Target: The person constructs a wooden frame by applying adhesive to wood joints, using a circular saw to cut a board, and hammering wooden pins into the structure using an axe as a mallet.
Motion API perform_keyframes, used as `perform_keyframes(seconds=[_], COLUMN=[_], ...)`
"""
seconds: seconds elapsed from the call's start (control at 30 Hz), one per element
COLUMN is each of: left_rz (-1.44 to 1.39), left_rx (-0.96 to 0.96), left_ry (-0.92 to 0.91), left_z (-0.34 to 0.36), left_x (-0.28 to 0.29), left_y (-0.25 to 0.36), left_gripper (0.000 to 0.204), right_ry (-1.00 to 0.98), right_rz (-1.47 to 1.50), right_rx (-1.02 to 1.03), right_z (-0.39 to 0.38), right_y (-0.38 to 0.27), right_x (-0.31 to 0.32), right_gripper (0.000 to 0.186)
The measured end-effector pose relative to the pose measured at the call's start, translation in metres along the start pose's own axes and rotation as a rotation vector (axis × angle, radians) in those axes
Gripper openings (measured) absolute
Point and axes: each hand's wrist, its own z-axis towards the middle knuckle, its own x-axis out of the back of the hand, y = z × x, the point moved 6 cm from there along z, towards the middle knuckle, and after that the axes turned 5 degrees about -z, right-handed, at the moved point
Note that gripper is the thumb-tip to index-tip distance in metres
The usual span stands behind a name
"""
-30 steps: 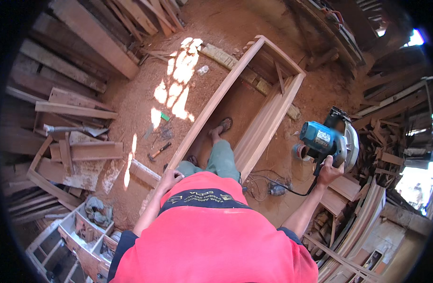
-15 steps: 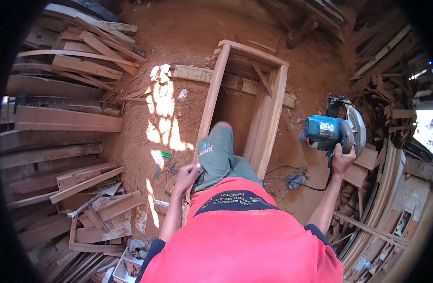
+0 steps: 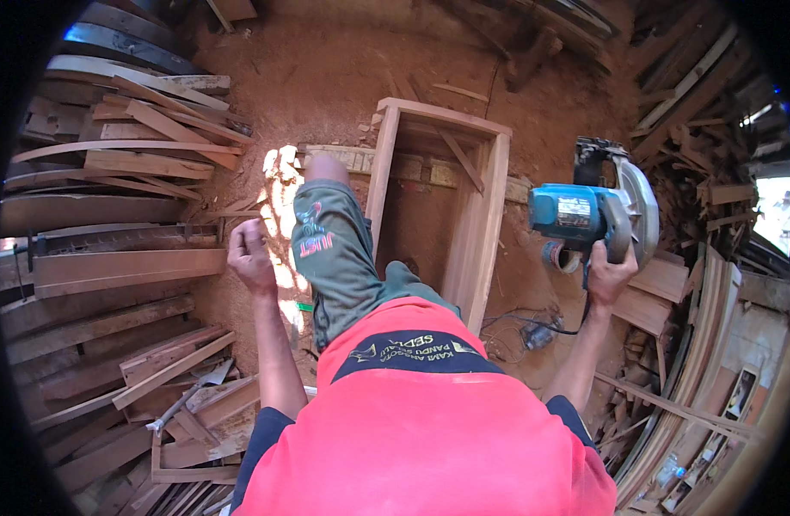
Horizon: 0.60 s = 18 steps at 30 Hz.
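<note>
My right hand (image 3: 612, 273) is wrapped round the rear handle of a blue circular saw (image 3: 571, 212), held up to the right of a wooden frame. The saw's grey guard and blade side face right, and a dark cord (image 3: 550, 330) hangs from it to the floor. My left hand (image 3: 252, 255) is raised at the left with fingers curled in, and nothing shows in it. The rectangular wooden frame (image 3: 496, 168) lies ahead of me with a diagonal brace (image 3: 461, 159) across its far right corner. My left leg (image 3: 333, 249) is stepped out left of it.
Stacked boards (image 3: 128, 271) line the left side, and more planks (image 3: 709, 327) lean at the right. Under the frame runs a timber beam (image 3: 352, 159). A small round can-like item (image 3: 561, 256) shows below the saw. A plastic bottle (image 3: 667, 471) lies at the lower right.
My left knee has swung forward and left, out from over the frame. My left hand has risen and moved left. The saw, still in my right hand, has shifted slightly left.
</note>
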Motion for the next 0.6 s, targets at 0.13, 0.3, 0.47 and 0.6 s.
perform_keyframes(seconds=[0.13, 0.3, 0.47, 0.6], left_rz=[0.263, 0.282, 0.535, 0.837], left_rx=[-0.156, -0.384, -0.435, -0.377], left_ry=[-0.306, -0.800, -1.155, -1.312], left_z=[0.035, 0.093, 0.151, 0.186], left_x=[-0.084, -0.196, -0.284, -0.314], left_y=[0.032, 0.038, -0.017, -0.103], left_gripper=[0.024, 0.053, 0.091, 0.106], right_ry=[-0.027, -0.261, -0.417, -0.548], right_rz=[0.026, 0.063, 0.121, 0.226], right_rx=[0.017, -0.135, -0.215, -0.304], right_z=[0.020, 0.031, 0.035, 0.026], right_y=[-0.038, -0.088, -0.101, -0.111], right_x=[-0.080, -0.229, -0.393, -0.514], right_gripper=[0.034, 0.031, 0.044, 0.054])
